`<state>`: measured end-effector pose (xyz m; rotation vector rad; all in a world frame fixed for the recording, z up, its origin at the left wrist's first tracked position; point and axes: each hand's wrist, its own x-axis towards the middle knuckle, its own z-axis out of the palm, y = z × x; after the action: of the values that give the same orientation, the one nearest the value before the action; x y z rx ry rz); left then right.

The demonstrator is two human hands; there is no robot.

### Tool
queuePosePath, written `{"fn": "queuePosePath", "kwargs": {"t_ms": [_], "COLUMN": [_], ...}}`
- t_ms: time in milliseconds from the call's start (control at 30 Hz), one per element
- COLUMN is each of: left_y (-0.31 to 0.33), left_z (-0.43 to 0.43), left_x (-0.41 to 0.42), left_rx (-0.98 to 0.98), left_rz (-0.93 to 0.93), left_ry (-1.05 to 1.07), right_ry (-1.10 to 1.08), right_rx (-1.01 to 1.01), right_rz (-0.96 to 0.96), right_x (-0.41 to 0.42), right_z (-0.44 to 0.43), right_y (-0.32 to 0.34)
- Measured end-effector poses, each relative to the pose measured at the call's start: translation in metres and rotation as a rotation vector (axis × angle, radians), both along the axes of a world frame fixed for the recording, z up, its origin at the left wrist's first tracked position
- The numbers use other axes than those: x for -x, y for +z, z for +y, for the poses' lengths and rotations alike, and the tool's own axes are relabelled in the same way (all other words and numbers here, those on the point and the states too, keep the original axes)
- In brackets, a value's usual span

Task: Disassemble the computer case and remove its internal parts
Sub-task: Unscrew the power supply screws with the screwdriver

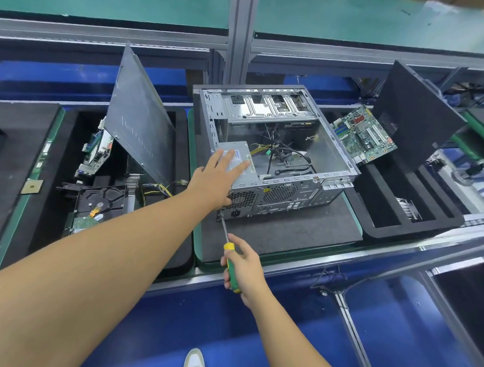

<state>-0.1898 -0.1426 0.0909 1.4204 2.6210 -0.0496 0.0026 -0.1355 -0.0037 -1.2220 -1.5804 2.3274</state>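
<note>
Grip on the screwdriver [229, 249] comes from the right hand [244, 268], whose fingers curl round the green and yellow handle just over the near edge of the counter [342, 259]. The thin shaft slants up and away, and its tip meets the lower left corner of the computer case [290, 192] at its back plate. The case lies on its side on a dark mat [288, 234], open side up, near the middle of the counter. The left hand [217, 179] reaches over that same corner, fingers straight and spread, resting flat on the grey power supply [242, 169], which sits inside the case at its near left end. Past it a tangle of black and yellow cables [285, 157] lies on the case floor.

Left of the case a hard drive [103, 203] lies in a black tray [58, 160], and a grey side panel [139, 116] stands tilted behind it. On the far right a green circuit board [364, 135] leans beside the case, against a black panel [413, 112].
</note>
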Motion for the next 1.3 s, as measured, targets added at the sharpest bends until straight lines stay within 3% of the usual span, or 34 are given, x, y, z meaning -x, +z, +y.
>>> {"fn": "queuePosePath", "kwargs": {"t_ms": [267,433,700,767,933,1100,1300], "left_y": [0.001,0.002,0.003,0.004,0.004,0.002,0.002], "left_z": [0.000,0.000,0.000,0.000,0.000,0.000,0.000], "left_x": [0.001,-0.001,-0.001,-0.001,-0.001,-0.001,-0.001], "left_rx": [0.001,0.005,0.008,0.010,0.010,0.007,0.005], "left_rz": [-0.004,-0.014,-0.021,-0.019,-0.020,-0.011,-0.010], "left_ry": [-0.004,-0.002,0.003,0.004,0.004,-0.002,-0.003], "right_ry": [0.026,0.112,0.243,0.234,0.022,-0.026,0.029], "right_rx": [-0.116,-0.590,-0.986,-0.916,-0.272,-0.167,-0.217], "right_rz": [-0.019,-0.243,-0.437,-0.405,-0.102,-0.037,-0.054], "right_x": [-0.002,-0.002,-0.003,-0.002,0.000,-0.001,-0.002], "right_z": [-0.001,-0.011,-0.001,-0.003,-0.004,-0.001,-0.004], "right_y": [-0.009,-0.013,-0.009,-0.010,-0.015,-0.020,-0.021]}}
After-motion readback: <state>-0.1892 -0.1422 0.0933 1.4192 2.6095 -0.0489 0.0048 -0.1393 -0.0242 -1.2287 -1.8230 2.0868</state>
